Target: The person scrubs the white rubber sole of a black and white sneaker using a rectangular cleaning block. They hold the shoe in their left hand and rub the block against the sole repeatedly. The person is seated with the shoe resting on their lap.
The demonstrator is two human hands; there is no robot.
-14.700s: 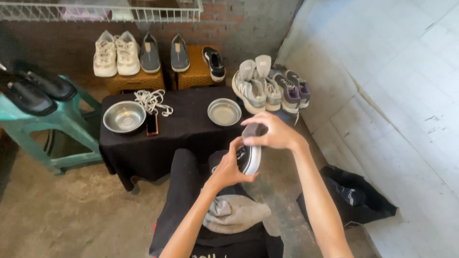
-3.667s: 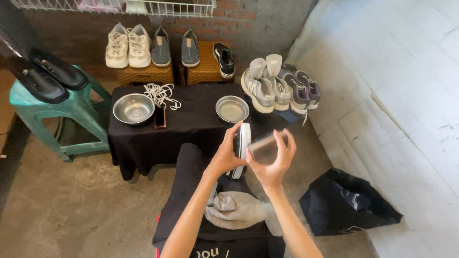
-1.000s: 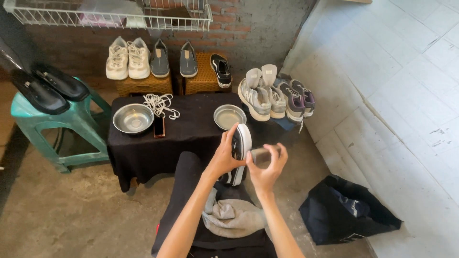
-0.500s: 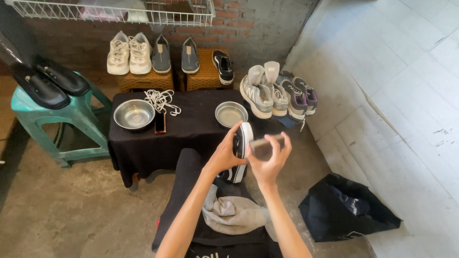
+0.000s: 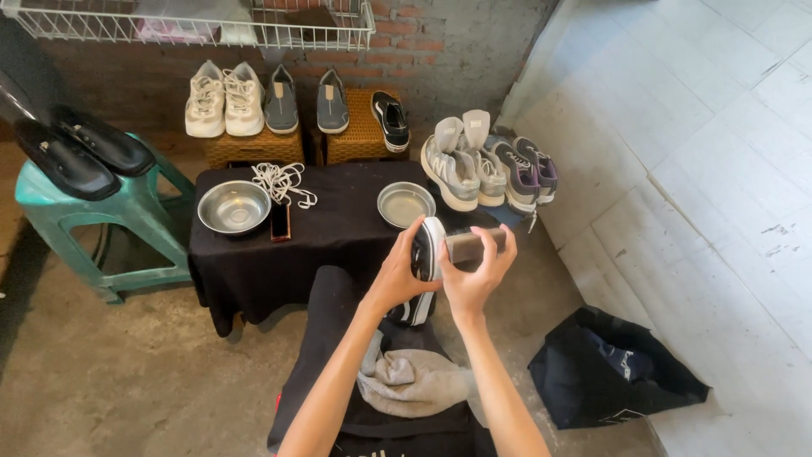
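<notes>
Between both hands, above the lap: shoe (image 5: 425, 254) held upright, long axis vertical.
Left hand (image 5: 397, 275) wrapped around shoe; right hand (image 5: 474, 275) just right of it, closed on brush block (image 5: 474, 245) touching the sole.

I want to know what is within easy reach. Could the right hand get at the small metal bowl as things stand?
Probably yes: the small metal bowl sits uncovered on the black table just beyond the right hand, but that hand holds a brush against the shoe.
</notes>
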